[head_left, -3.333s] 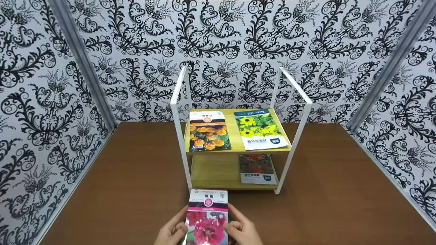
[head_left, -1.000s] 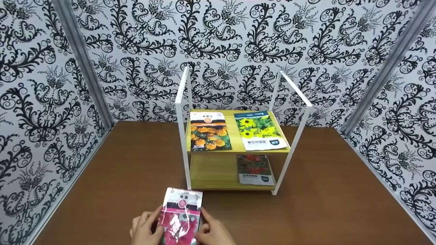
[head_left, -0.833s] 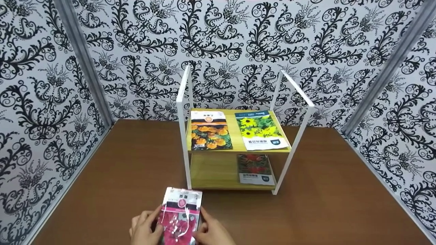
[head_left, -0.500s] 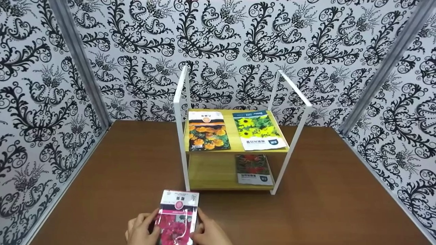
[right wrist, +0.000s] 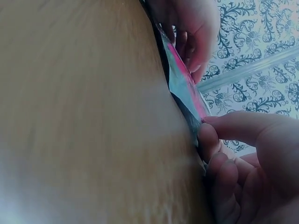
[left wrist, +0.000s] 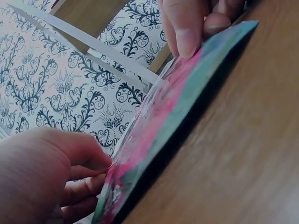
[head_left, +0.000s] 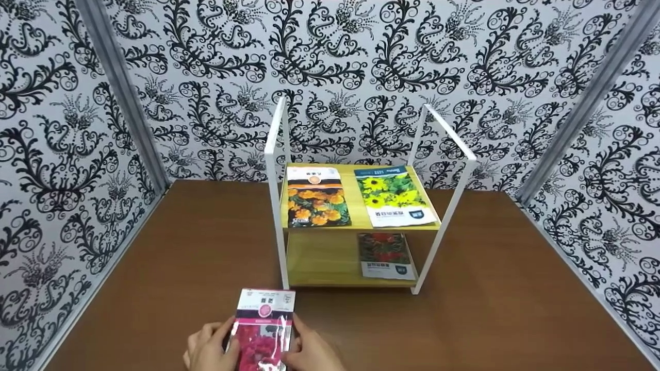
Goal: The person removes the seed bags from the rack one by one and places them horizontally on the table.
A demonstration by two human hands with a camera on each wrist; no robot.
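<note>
Between both hands is a seed packet [head_left: 264,324] with pink flowers and a white top, low in the head view, in front of the shelf's left leg. My left hand [head_left: 209,348] pinches its left edge, thumb on the printed face. On the opposite edge my right hand [head_left: 312,348] pinches it the same way. The left wrist view shows the glossy packet [left wrist: 154,121] edge-on, slanting close over the wood, with the left hand [left wrist: 51,172] at its near end. In the right wrist view the right hand [right wrist: 257,158] grips the packet's edge between thumb and curled fingers.
A two-tier wooden shelf [head_left: 319,257] with white metal side frames stands on the brown table [head_left: 490,288]. Its upper board bears an orange-flower packet [head_left: 318,198] and a yellow-flower packet [head_left: 396,196]. A red-flower packet [head_left: 385,256] lies lower right. Patterned walls [head_left: 330,62] enclose the table.
Both hands have carried the pink-flower packet leftward, from in front of the shelf's lower board to beside its left leg. Both grips are kept throughout. The packets on the shelf stay put.
</note>
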